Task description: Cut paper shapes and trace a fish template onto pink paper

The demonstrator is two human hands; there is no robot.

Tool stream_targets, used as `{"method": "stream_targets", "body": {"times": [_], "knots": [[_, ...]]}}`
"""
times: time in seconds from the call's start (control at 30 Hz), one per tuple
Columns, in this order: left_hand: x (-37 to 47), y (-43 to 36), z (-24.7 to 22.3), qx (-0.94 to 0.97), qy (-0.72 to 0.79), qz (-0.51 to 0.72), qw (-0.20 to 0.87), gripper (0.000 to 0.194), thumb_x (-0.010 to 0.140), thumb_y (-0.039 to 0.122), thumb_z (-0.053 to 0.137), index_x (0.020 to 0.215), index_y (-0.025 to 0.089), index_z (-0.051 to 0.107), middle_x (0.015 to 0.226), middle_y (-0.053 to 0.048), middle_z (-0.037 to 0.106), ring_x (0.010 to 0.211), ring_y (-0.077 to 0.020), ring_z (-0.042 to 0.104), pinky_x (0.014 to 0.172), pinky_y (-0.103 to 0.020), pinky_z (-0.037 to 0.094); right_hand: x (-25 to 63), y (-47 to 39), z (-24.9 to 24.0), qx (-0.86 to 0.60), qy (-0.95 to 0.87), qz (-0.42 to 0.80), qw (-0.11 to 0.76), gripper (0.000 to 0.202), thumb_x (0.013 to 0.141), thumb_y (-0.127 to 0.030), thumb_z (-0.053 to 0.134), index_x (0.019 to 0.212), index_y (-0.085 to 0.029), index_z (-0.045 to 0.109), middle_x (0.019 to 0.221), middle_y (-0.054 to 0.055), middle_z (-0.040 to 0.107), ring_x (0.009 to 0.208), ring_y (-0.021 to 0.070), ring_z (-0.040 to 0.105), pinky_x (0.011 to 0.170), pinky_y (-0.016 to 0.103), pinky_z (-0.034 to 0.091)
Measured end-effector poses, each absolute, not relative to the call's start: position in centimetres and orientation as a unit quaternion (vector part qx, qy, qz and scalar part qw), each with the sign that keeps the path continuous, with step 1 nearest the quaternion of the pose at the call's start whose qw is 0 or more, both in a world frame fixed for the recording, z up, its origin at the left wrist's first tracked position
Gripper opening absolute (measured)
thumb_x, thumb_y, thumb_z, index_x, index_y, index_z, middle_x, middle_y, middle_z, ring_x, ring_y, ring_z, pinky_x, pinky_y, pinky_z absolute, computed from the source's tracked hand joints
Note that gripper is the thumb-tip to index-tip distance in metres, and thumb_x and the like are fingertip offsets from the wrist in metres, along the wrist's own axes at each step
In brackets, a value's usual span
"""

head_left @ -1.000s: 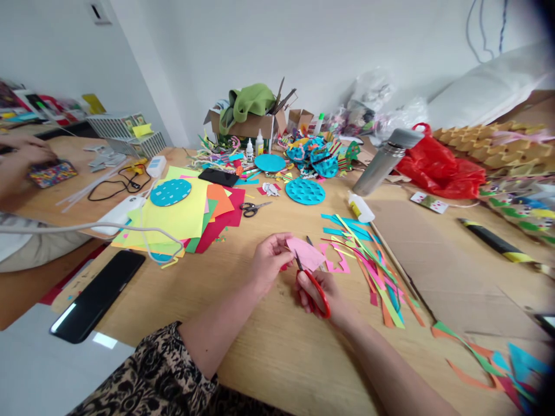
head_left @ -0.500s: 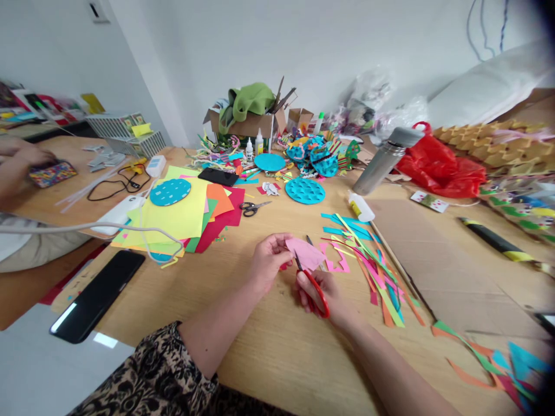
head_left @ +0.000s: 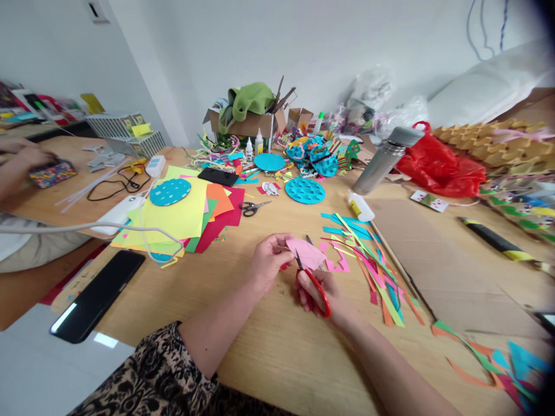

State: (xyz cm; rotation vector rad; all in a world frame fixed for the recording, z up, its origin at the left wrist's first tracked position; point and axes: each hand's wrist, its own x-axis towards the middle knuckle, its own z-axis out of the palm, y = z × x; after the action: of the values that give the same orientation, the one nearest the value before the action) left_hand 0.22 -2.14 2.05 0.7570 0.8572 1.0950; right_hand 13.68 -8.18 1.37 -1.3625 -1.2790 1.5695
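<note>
Between the thumb and fingers of my left hand (head_left: 271, 261) is the left edge of a piece of pink paper (head_left: 307, 254). My right hand (head_left: 318, 290) is wrapped round the red handles of a pair of scissors (head_left: 321, 296). The dark blades point up and to the left and lie against the lower edge of the pink paper. Just right of it, a cut pink paper scrap (head_left: 339, 261) lies on the table. A pencil-like dark tip shows behind the paper, mostly hidden. A small red bit lies under my left fingers.
Colored paper strips (head_left: 377, 266) lie to the right, beside a cardboard sheet (head_left: 433, 260) and a metal bottle (head_left: 384, 162). At left are stacked paper sheets (head_left: 173, 214) and a black phone (head_left: 97, 297). Black scissors (head_left: 251, 208) lie farther back. Another person's hand (head_left: 26, 159) is at far left.
The scissors and my right hand have shifted very slightly against the pink paper. My left hand keeps its place, still pinching the paper.
</note>
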Motion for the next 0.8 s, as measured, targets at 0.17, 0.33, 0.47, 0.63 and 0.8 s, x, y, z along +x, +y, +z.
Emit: {"method": "stream_targets", "body": {"times": [0.17,0.33,0.47,0.63,0.8], "knots": [[0.19,-2.12,1.99,0.339,0.384,0.493,0.703,0.043,0.054,0.008,0.069,0.095,0.013,0.063,0.081,-0.003,0.067,0.068,-0.0114,0.060,0.061,-0.023,0.046,13.74,-8.13,1.13,-0.521,-0.496,0.603,0.345,0.055,0.074,-0.071,0.059,0.068,-0.017,0.054,0.045,-0.003,0.054,0.032,0.0056,0.042,0.030,0.016,0.028],[0.18,-2.15,2.12,0.337,0.388,0.494,0.701,0.042,0.053,0.009,0.069,0.094,0.014,0.063,0.082,-0.003,0.068,0.070,-0.0121,0.061,0.061,-0.023,0.046,13.76,-8.19,0.95,-0.513,-0.496,0.606,0.352,0.054,0.075,-0.071,0.059,0.069,-0.017,0.054,0.046,-0.003,0.053,0.034,0.0067,0.045,0.030,0.016,0.027],[0.16,-2.15,2.07,0.332,0.389,0.489,0.706,0.042,0.053,0.009,0.069,0.095,0.014,0.064,0.082,-0.003,0.068,0.068,-0.0118,0.060,0.060,-0.023,0.045,13.74,-8.20,1.00,-0.514,-0.491,0.609,0.352,0.056,0.074,-0.072,0.059,0.070,-0.017,0.055,0.045,-0.003,0.053,0.033,0.0069,0.045,0.030,0.017,0.027],[0.14,-1.99,1.95,0.324,0.386,0.481,0.718,0.044,0.053,0.008,0.070,0.096,0.014,0.063,0.079,-0.002,0.067,0.066,-0.0113,0.060,0.059,-0.022,0.044,13.67,-8.22,1.22,-0.516,-0.490,0.609,0.350,0.056,0.075,-0.072,0.057,0.072,-0.016,0.055,0.046,-0.004,0.053,0.032,0.0059,0.043,0.031,0.016,0.028],[0.06,-1.99,1.96,0.321,0.380,0.478,0.724,0.043,0.053,0.008,0.070,0.095,0.013,0.063,0.078,-0.002,0.067,0.066,-0.0114,0.060,0.060,-0.022,0.044,13.68,-8.26,1.40,-0.516,-0.495,0.605,0.351,0.055,0.075,-0.072,0.058,0.072,-0.016,0.056,0.046,-0.003,0.053,0.033,0.0069,0.044,0.030,0.017,0.028]]}}
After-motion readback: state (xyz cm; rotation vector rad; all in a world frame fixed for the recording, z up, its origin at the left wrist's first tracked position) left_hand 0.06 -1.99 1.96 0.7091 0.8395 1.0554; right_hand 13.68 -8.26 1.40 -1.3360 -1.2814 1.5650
